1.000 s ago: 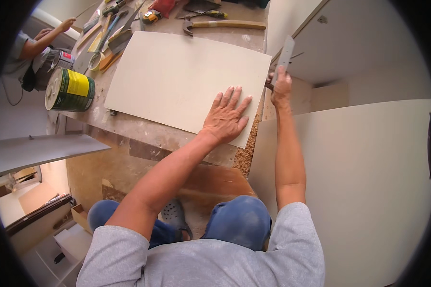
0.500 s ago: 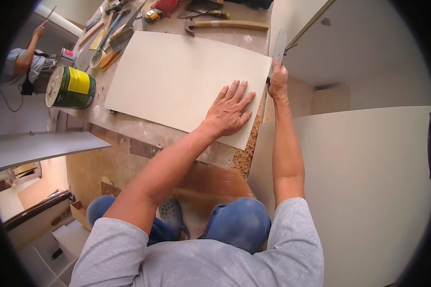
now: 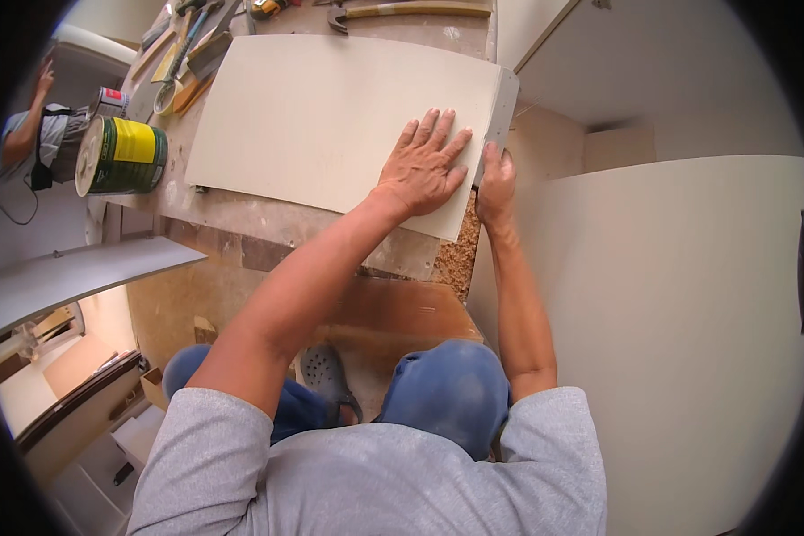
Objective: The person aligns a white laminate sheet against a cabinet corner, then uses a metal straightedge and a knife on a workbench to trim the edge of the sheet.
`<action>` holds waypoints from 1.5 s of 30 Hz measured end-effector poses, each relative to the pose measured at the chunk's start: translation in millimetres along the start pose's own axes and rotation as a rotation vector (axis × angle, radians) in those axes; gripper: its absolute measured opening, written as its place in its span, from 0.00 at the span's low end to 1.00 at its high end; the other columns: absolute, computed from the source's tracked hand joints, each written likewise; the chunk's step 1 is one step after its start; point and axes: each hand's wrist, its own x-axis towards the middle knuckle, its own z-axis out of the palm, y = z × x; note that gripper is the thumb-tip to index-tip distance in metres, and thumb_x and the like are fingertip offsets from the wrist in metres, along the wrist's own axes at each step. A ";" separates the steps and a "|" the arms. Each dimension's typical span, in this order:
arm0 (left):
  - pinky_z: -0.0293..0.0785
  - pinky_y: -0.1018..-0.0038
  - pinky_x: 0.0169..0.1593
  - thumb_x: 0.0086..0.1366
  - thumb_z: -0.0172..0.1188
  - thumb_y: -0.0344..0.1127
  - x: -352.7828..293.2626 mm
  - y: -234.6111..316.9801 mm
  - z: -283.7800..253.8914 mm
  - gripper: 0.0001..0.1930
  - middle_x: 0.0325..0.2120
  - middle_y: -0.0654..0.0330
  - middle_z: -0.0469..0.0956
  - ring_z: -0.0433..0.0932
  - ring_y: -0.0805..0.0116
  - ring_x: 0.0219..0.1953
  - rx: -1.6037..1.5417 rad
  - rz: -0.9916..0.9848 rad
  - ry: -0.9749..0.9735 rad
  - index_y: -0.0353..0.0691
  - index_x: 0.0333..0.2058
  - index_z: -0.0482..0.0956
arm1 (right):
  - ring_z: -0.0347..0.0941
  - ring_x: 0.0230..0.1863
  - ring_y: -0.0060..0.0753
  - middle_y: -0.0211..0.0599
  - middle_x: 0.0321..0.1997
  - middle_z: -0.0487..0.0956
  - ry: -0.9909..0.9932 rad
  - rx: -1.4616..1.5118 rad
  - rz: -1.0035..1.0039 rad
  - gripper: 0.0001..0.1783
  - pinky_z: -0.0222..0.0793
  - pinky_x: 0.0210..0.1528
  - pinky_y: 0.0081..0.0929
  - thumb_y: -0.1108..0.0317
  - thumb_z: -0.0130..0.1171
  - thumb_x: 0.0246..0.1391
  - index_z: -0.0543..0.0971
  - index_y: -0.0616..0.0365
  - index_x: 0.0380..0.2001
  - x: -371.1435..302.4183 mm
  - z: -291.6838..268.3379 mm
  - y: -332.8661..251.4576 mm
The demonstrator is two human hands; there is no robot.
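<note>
A cream-coloured board lies flat on the workbench, its right end near the bench's right edge. My left hand rests on the board's right part, palm down with the fingers spread. Closed round a long, flat, light-grey tool is my right hand, just off the board's right edge. The tool runs along that edge; its underside and the inner fingers are hidden, and I cannot tell its exact kind.
A claw hammer lies beyond the board. Several hand tools and a tape roll are at the far left, near a green-and-yellow bucket. A large pale panel stands at right. Another person works at far left.
My right hand has drawn the grey tool toward me along the board's right edge. My left hand stays flat on the board. The whole view has shifted slightly.
</note>
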 end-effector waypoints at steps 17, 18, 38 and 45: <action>0.38 0.57 0.79 0.74 0.41 0.58 -4.8 1.7 3.5 0.33 0.76 0.53 0.50 0.45 0.54 0.78 0.045 -0.021 0.042 0.56 0.74 0.58 | 0.73 0.26 0.23 0.34 0.29 0.76 0.036 -0.212 0.294 0.21 0.74 0.28 0.26 0.52 0.48 0.74 0.72 0.64 0.46 -158.3 0.1 -20.2; 0.38 0.57 0.79 0.74 0.40 0.58 -4.1 0.7 4.0 0.33 0.76 0.53 0.49 0.45 0.54 0.79 0.046 -0.019 0.050 0.56 0.74 0.58 | 0.74 0.30 0.24 0.35 0.32 0.78 0.051 -0.234 0.227 0.22 0.74 0.32 0.27 0.53 0.48 0.74 0.74 0.65 0.47 -135.8 -1.8 -12.5; 0.40 0.58 0.78 0.74 0.40 0.59 -3.4 -0.9 5.2 0.33 0.76 0.52 0.50 0.46 0.54 0.78 0.051 -0.013 0.076 0.58 0.74 0.58 | 0.71 0.21 0.24 0.32 0.28 0.73 0.152 -0.023 0.249 0.18 0.75 0.25 0.26 0.52 0.43 0.76 0.68 0.57 0.44 -175.9 -25.8 -12.4; 0.41 0.56 0.78 0.73 0.42 0.58 -4.8 2.2 -3.6 0.33 0.76 0.51 0.50 0.46 0.52 0.78 0.021 -0.015 0.051 0.58 0.74 0.59 | 0.71 0.27 0.21 0.31 0.31 0.74 0.094 -0.046 0.098 0.15 0.74 0.32 0.24 0.55 0.47 0.75 0.70 0.57 0.41 -73.4 -5.3 -10.5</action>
